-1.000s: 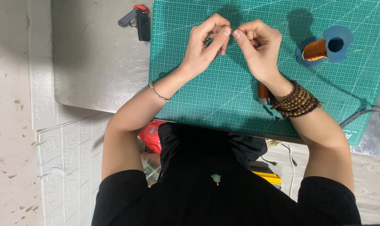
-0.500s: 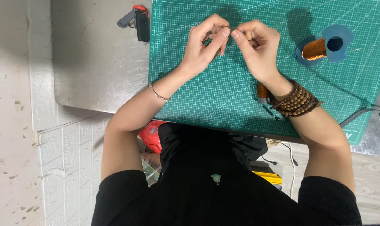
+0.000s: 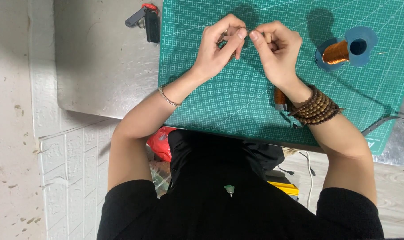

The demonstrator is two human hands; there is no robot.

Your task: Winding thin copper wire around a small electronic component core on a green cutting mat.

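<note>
Near the top centre of the frame, the left hand [image 3: 220, 49] and the right hand [image 3: 277, 53] meet fingertip to fingertip above the green cutting mat [image 3: 237, 102], which lies on the grey metal worktop [image 3: 99, 66]. Each hand's grip is closed in a pinch on a thin wire [image 3: 246, 30] that spans the small gap between them; the wire is too fine to make out in more detail. At the upper right of the mat lies a blue spool of copper wire [image 3: 344, 49], well apart from the hands. A small orange-handled tool [image 3: 280, 98] rests on the mat just beside the right wrist, which wears wooden bead bracelets [image 3: 315, 109]. A dark key fob [image 3: 146, 20] lies on the worktop at the upper left.
</note>
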